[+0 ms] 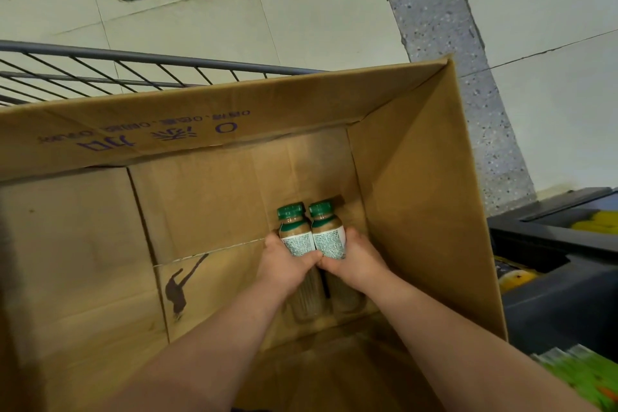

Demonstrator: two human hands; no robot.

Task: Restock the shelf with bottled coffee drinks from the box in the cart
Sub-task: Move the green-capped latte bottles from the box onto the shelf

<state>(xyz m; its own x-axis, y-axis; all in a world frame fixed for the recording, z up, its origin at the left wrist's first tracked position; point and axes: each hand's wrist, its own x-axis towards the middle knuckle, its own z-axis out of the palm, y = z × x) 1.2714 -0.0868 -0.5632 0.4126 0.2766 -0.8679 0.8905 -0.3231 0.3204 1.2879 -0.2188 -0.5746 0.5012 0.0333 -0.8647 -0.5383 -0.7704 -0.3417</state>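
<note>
Deep inside a large open cardboard box two coffee bottles with green caps and white labels lie side by side. My left hand grips the left bottle round its middle. My right hand grips the right bottle the same way. The two hands touch each other between the bottles. The bottles' lower ends show beneath my hands against the box floor. The box sits in a wire cart.
The cart's grey wire rim runs along the upper left. A dark shelf unit with yellow and green goods stands at the right. Pale floor tiles and a speckled grey strip lie beyond the box.
</note>
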